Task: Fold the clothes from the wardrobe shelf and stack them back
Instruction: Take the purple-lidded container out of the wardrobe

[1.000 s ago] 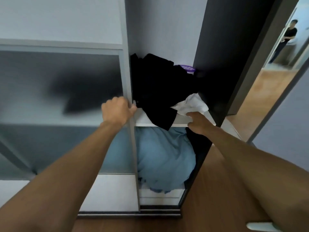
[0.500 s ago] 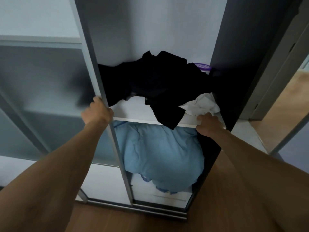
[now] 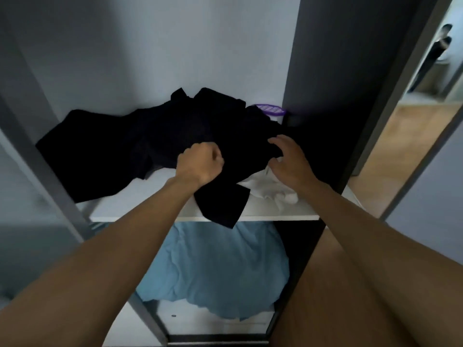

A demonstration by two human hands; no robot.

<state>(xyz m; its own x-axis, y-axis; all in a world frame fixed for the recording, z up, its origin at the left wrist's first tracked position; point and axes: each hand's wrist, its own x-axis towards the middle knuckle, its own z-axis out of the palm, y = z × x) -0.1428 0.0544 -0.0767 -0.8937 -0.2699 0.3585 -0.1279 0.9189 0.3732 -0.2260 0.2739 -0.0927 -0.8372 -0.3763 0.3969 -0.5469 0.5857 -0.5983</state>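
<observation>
A rumpled pile of black clothes (image 3: pixel 120 149) lies across the white wardrobe shelf (image 3: pixel 150 204), with one black corner hanging over the shelf's front edge. A crumpled white garment (image 3: pixel 273 192) sits at the shelf's right, partly under the black pile. My left hand (image 3: pixel 200 165) is curled in a fist on the black cloth near the middle and seems to grip a fold of it. Just to its right, my right hand (image 3: pixel 292 162) hovers with fingers spread over the black pile and the white garment.
A purple-lidded container (image 3: pixel 270 110) stands at the back right of the shelf. Light blue bedding (image 3: pixel 213 266) fills the compartment below. The grey sliding door frame (image 3: pixel 50 171) slants at the left. A dark side panel (image 3: pixel 325 96) bounds the right. A person (image 3: pixel 436 53) stands beyond the doorway.
My left hand has left the sliding door's edge and moved right onto the black clothes. My right hand has lifted from the shelf's front edge to above the pile. The door stands farther left.
</observation>
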